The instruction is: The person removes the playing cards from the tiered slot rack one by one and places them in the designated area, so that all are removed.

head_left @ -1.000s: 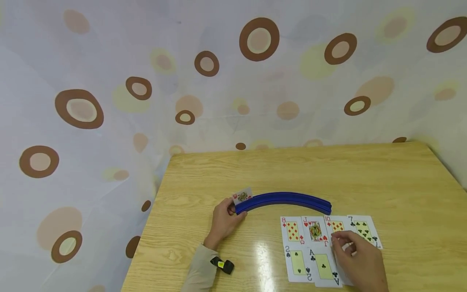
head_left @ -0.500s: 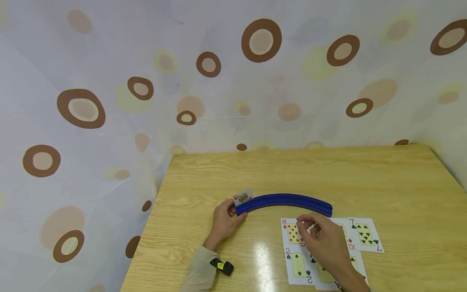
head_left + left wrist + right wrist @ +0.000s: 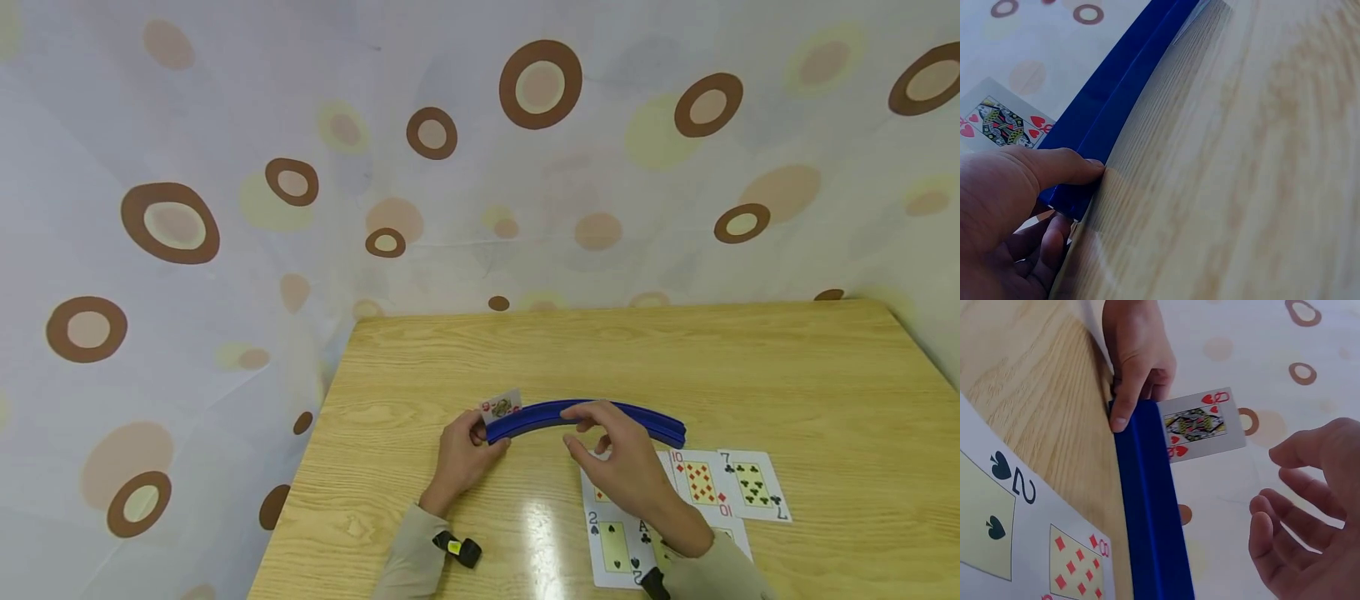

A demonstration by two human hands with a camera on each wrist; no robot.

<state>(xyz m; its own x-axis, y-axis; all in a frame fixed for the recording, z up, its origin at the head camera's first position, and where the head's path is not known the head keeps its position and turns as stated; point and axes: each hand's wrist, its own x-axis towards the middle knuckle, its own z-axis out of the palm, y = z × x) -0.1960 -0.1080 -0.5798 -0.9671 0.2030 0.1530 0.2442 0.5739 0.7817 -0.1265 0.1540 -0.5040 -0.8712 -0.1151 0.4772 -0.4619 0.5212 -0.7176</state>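
Observation:
A curved blue playing card holder (image 3: 536, 417) lies on the table. My left hand (image 3: 459, 457) grips its left end, the thumb pressing the front face in the left wrist view. A queen of hearts (image 3: 1200, 425) stands in the holder beside that hand. My right hand (image 3: 622, 462) hovers above the holder's near side, partly hiding it. In the right wrist view its fingers are loosely bent, with nothing between them. Below it lie face-up cards: an eight of diamonds (image 3: 1075, 562), a two of spades (image 3: 615, 546), a ten of diamonds (image 3: 701, 483) and others partly covered.
A seven of clubs (image 3: 752, 485) ends the upper row of cards on the right. The wooden table (image 3: 675, 350) reaches back to a wall covering with a circle pattern (image 3: 450, 200). Black bands circle both sleeves, one on the left wrist (image 3: 457, 548).
My right hand has moved left and forward, from over the ten of diamonds towards the blue holder. The left hand keeps its grip on the holder's end.

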